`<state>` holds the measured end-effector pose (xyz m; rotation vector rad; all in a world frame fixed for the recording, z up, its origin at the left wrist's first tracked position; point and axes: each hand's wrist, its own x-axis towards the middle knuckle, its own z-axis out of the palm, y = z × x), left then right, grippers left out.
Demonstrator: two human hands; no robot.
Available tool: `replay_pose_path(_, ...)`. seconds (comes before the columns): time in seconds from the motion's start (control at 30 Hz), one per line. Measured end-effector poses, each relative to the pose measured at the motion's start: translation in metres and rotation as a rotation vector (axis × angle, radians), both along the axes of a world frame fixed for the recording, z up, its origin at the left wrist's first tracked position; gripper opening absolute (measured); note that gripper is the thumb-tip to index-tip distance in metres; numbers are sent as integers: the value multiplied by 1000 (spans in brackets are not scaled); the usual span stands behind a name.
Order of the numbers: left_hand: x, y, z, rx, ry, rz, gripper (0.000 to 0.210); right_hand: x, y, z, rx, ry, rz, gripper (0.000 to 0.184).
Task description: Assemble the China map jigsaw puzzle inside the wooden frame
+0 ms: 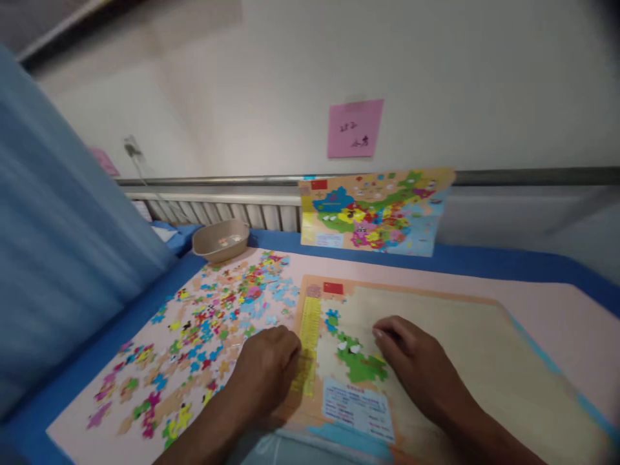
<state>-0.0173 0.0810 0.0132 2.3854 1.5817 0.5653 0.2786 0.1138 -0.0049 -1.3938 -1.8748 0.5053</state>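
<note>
A jigsaw board (450,336) with a printed map border lies in front of me. On it, a joined green patch of puzzle pieces (361,365) and a small blue-green cluster (332,320) are set inside the frame. Over the board's left edge my left hand (271,361) is curled into a fist, its fingertips turned out of sight. My right hand (411,355) hovers just right of the green patch, thumb and fingers pinched together. Anything in either hand is hidden or too small to make out. Many loose jigsaw pieces (208,329) spread over the pink sheet left of the board.
A beige plastic basin (220,240) holding a few pieces stands at the back left. Behind the board, a colourful reference map (375,213) leans upright against the wall rail. A pink note (355,129) is stuck above it. A blue curtain (68,213) hangs at left.
</note>
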Motion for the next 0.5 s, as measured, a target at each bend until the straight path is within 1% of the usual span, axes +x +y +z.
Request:
replay_pose_path(0.07, -15, 10, 6, 27, 194, 102, 21, 1, 4, -2, -16, 2, -6, 27)
replay_pose_path(0.1, -24, 14, 11, 21, 255, 165, 23, 2, 5, -3, -22, 6, -12, 27)
replay_pose_path(0.17, -41, 20, 19, 11, 306, 269, 24, 3, 9, -2, -33, 12, -29, 29)
replay_pose_path(0.23, -56, 23, 25, 14, 321, 337, 26, 3, 11, 1, -45, 8, -66, 31)
replay_pose_path(0.3, -66, 23, 27, 19, 346, 380, 28, 5, 13, 2, -54, -2, -97, 34)
replay_pose_path(0.37, -71, 19, 25, 24, 382, 404, 27, 7, 15, 2, -46, -12, -104, 36)
replay_pose_path(0.5, -77, 5, 15, 17, 421, 380, 16, 10, 18, 1, 23, -23, -59, 37)
